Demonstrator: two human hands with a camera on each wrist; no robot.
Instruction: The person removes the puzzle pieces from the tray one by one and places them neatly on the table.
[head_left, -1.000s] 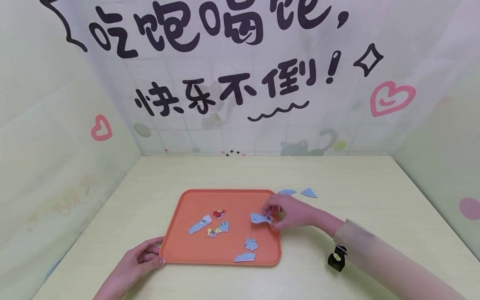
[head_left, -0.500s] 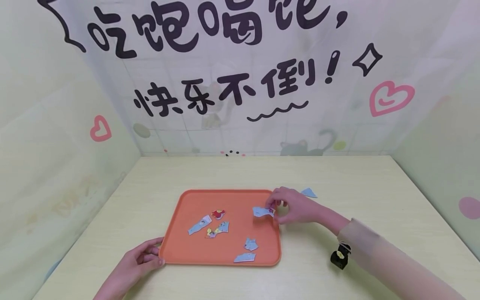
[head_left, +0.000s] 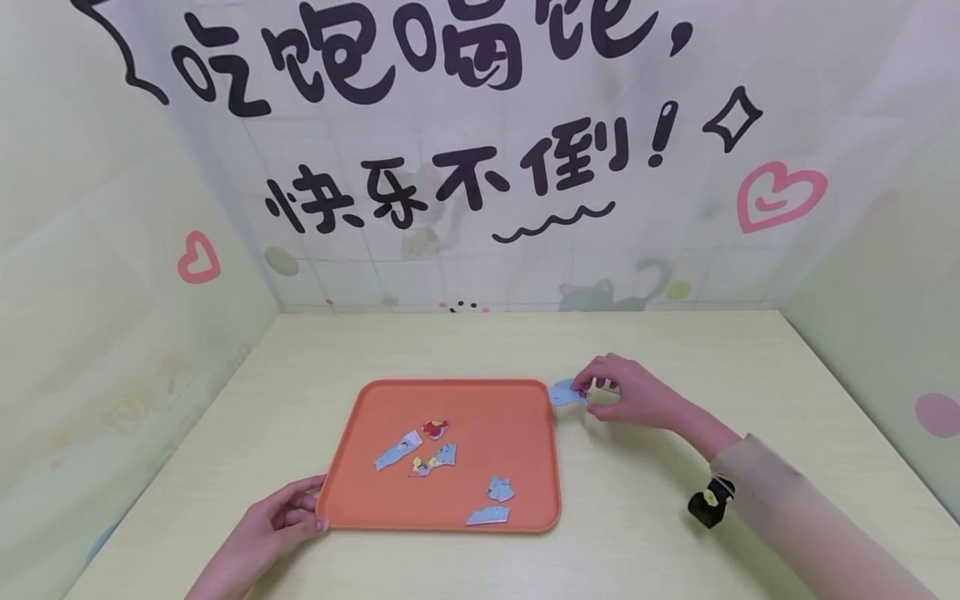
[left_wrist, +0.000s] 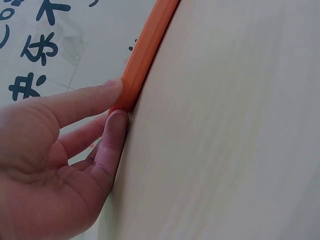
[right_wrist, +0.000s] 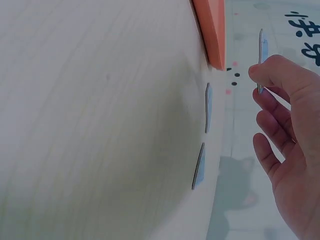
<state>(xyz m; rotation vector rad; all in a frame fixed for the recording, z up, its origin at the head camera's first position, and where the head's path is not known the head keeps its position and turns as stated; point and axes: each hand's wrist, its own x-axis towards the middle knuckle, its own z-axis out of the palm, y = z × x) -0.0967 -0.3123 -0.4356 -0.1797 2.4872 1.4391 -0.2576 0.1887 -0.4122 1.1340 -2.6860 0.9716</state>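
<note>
Tray (head_left: 476, 433), orange and shallow, lies flat on the bench (head_left: 637, 500), held by its near left corner in the left hand (head_left: 281, 517). The left wrist view shows that hand pinching the tray's rim between thumb and finger, the other fingers curled beneath.

The right hand (head_left: 637, 396) pinches a blue piece (head_left: 567, 392) between thumb and forefinger, its remaining fingers loosely bent. The blue piece is up off the bench, near the tray's far right corner; in the right wrist view it is seen almost edge-on. Below it, two thin pieces lie on the bench near each other, a curved one (right_wrist: 208, 107) nearer the tray and a pointed one (right_wrist: 199, 167) farther off.

On the tray's left half sit a red piece (head_left: 435, 429), a long piece (head_left: 399, 450) set aslant, and a yellow and blue patch (head_left: 435, 460), which could be one piece or two touching. Toward the near right corner lie a jagged piece (head_left: 500, 489) and, just below it, a strip (head_left: 488, 516). Behind the bench hangs a pale cloth (head_left: 465, 267) with black lettering and pink hearts.
</note>
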